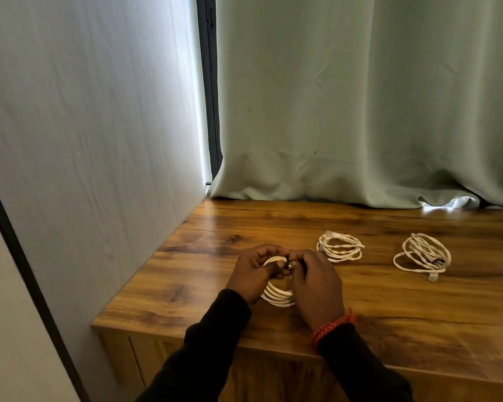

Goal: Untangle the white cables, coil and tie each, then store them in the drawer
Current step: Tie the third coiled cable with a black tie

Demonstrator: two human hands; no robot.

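I see both hands meeting over a white cable coil (277, 295) near the front of the wooden tabletop (204, 274). My left hand (254, 275) has its fingers curled tight around the coil's top. My right hand (317, 285) pinches a small black tie (288, 264) against that coil. Two more coils lie apart to the right: a middle coil (341, 247) and a looser far coil (422, 255). Behind them a green curtain (360, 111) hangs.
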